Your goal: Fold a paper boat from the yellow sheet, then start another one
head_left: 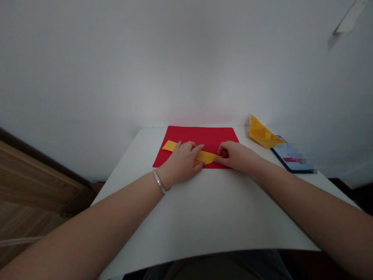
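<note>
A long folded strip of yellow paper (207,157) lies slantwise over a red sheet (201,134). My left hand (183,161) rests across the strip's middle, fingers spread and pressing it down, and hides part of it. The strip's left end shows beyond those fingers. At the strip's right end, my right hand (236,154) has thumb and fingers closed together on the paper. A silver bangle (159,181) circles my left wrist.
A white table (210,217) carries everything and meets a pale wall (186,70) at the back. To the right stands a folded yellow paper piece (260,133), against a phone (294,157) with a lit screen. Wooden furniture (35,175) is low at left.
</note>
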A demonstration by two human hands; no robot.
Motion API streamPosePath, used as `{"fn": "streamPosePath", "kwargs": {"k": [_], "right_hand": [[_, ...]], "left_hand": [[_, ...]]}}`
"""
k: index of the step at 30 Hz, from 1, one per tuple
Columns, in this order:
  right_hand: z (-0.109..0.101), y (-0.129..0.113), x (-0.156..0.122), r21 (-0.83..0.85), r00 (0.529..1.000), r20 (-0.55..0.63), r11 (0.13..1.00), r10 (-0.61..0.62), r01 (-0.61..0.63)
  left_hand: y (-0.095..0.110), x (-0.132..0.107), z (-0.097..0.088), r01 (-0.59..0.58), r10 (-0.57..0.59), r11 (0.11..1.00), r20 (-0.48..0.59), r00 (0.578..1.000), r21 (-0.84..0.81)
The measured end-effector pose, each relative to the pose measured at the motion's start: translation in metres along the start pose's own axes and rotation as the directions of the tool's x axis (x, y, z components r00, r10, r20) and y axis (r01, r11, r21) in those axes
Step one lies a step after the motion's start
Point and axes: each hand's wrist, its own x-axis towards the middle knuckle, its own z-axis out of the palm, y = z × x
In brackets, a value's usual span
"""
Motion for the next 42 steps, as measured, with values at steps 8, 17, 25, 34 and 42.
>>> {"fn": "streamPosePath", "kwargs": {"k": [8, 17, 25, 34, 42], "right_hand": [[0.005, -0.009, -0.001, 0.035, 0.992, -0.110, 0.998, -0.057, 0.061], [0.006, -0.009, 0.001, -0.019, 0.991, -0.121, 0.999, -0.048, 0.046], [0.006, -0.012, 0.006, 0.066, 0.998, -0.058, 0.998, 0.007, -0.003], [-0.003, -0.009, 0.002, 0.421, 0.976, -0.207, 0.906, 0.067, 0.027], [-0.014, 0.035, 0.002, 0.539, 0.865, -0.466, 0.835, 0.185, 0.112]], "left_hand": [[-0.001, 0.000, 0.003, -0.054, 0.054, 0.998, 0.013, 0.998, -0.031], [0.001, 0.000, 0.002, -0.060, 0.059, 0.997, -0.039, 0.998, -0.039], [0.001, -0.001, 0.000, -0.120, 0.118, 0.992, -0.041, 0.992, -0.044], [0.005, 0.002, -0.014, -0.037, 0.051, 0.996, -0.179, 0.983, 0.080], [-0.006, -0.001, -0.026, 0.242, -0.226, 0.970, -0.364, 0.904, 0.001]]}}
